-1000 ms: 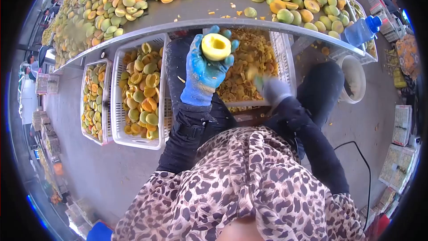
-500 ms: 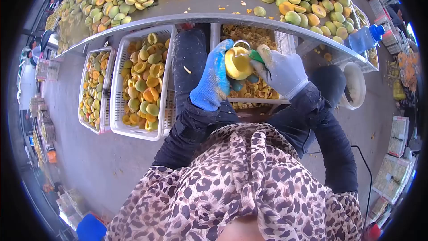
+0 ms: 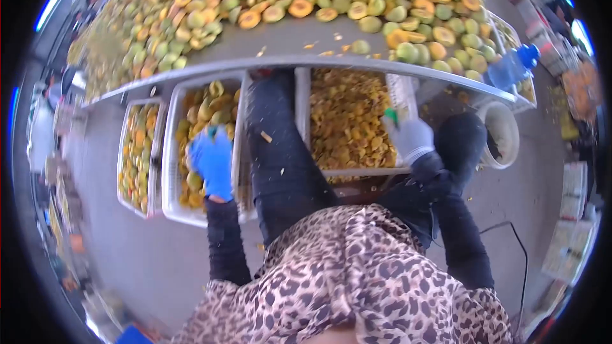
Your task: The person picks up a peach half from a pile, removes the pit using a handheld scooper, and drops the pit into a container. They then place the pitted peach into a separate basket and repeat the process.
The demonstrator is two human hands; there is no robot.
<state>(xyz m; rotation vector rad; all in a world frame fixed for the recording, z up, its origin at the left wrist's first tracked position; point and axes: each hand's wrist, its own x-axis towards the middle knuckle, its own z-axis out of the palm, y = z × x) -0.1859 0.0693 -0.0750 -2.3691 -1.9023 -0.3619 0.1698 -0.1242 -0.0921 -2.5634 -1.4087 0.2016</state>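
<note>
My left hand (image 3: 213,159), in a blue glove, is over the white crate (image 3: 168,185) of hollowed peach halves (image 3: 220,103). Motion blurs its fingers, and the back of the glove hides whatever may be in them. In a pale grey glove, my right hand (image 3: 411,139) is closed round a tool with a green handle (image 3: 390,115); its working end cannot be made out. That hand is at the right side of a bin (image 3: 398,92) holding orange-brown pits and scraps (image 3: 347,121).
Many halved peaches (image 3: 299,7) lie on the metal table (image 3: 287,41) ahead. A blue bottle (image 3: 513,67) lies near its right edge. Another crate (image 3: 121,181) of fruit stands at the left, and a white bucket (image 3: 500,134) beside my right knee.
My left hand has gone from the middle to the left crate, and the peach is out of sight. My right hand has moved slightly right and down with the tool. The view has tilted up.
</note>
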